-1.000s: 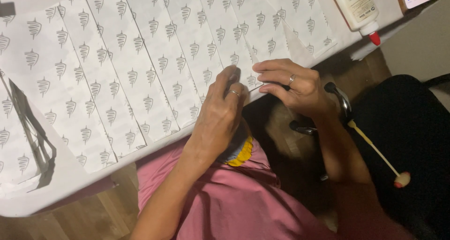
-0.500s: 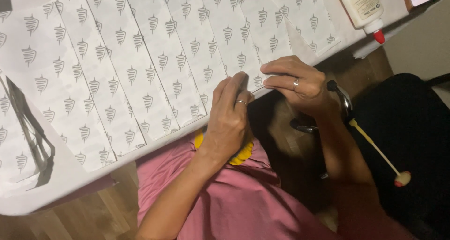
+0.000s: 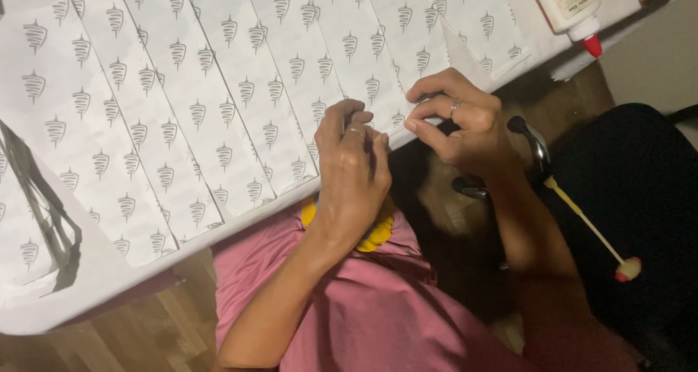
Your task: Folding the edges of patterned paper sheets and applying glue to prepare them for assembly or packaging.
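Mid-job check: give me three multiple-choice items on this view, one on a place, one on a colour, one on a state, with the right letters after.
1. Where does the glue bottle lie?
A. Top right of the table
B. On the wooden floor
C. On the person's lap

2. What colour is the bottle's cap?
A. Blue
B. Red
C. Green

3. What are the two hands doing?
A. Resting flat, apart
B. Holding scissors
C. Pinching the near edge of a patterned paper sheet

Answers:
1 A, the bottle lies at the table's far right corner.
2 B, the nozzle tip is red.
3 C, the left hand and right hand meet, fingertips closed, at the sheet's edge.
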